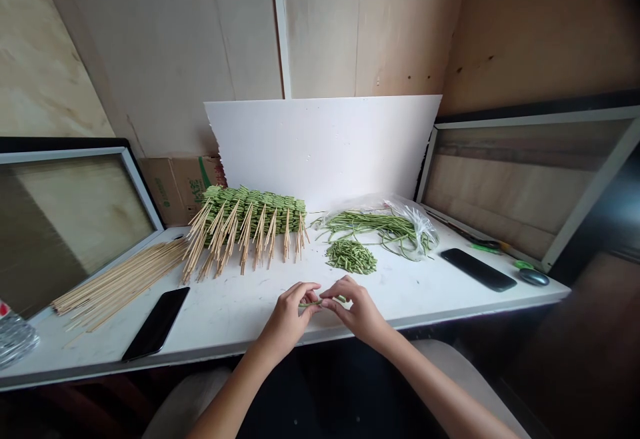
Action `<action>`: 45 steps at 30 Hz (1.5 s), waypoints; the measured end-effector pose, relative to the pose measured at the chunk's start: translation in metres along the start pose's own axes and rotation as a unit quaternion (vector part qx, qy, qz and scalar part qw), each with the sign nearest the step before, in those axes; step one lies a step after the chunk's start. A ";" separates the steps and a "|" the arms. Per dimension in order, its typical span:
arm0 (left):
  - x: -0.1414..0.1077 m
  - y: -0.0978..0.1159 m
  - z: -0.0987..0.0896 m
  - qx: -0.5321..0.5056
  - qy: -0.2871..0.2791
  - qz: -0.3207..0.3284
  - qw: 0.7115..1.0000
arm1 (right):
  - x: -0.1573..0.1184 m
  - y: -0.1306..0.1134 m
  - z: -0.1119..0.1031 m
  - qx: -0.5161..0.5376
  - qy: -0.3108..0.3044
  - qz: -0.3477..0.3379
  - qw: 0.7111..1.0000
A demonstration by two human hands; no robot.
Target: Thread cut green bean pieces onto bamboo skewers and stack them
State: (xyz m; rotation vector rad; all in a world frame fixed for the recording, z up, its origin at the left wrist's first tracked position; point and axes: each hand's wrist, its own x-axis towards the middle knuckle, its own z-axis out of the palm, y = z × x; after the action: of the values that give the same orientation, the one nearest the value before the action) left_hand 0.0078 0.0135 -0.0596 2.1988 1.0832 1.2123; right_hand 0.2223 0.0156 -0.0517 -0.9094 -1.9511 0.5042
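Observation:
My left hand and my right hand meet over the table's front part. Fingers of both hands pinch one thin green vegetable stalk, which looks like a long bean or garlic scape. Fingers partly hide it. Just beyond my hands lies a heap of short-cut green pieces. Behind it to the right, long uncut stalks spill from a clear plastic bag. To the left, filled skewers are stacked in rows, their bare stick ends fanned toward me.
Loose bamboo sticks lie at the left, near a black phone and a plastic bottle. On the right are another phone and a mouse. A white board stands behind the white table.

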 end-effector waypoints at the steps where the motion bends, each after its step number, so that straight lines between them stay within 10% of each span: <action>1: 0.000 0.000 -0.001 0.022 -0.008 0.006 1.000 | 0.000 -0.001 0.001 0.004 0.009 0.001 1.000; 8: -0.001 0.005 -0.006 0.169 -0.041 0.019 0.985 | 0.000 -0.007 0.003 -0.010 -0.002 -0.023 1.000; 22: 0.003 0.022 -0.013 -0.094 -0.061 -0.018 0.994 | 0.002 -0.007 0.000 0.132 0.010 0.060 0.989; 33: 0.004 0.001 -0.009 -0.042 -0.012 -0.038 0.998 | 0.005 0.058 -0.022 -0.134 0.118 0.128 0.976; 45: 0.000 0.000 -0.009 -0.010 -0.047 -0.034 0.998 | 0.006 0.052 -0.021 -0.167 0.127 0.097 0.973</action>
State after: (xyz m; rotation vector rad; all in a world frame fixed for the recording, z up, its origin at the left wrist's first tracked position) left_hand 0.0001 0.0137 -0.0549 2.1630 1.0930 1.0752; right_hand 0.2590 0.0538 -0.0717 -1.3192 -1.7487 0.1571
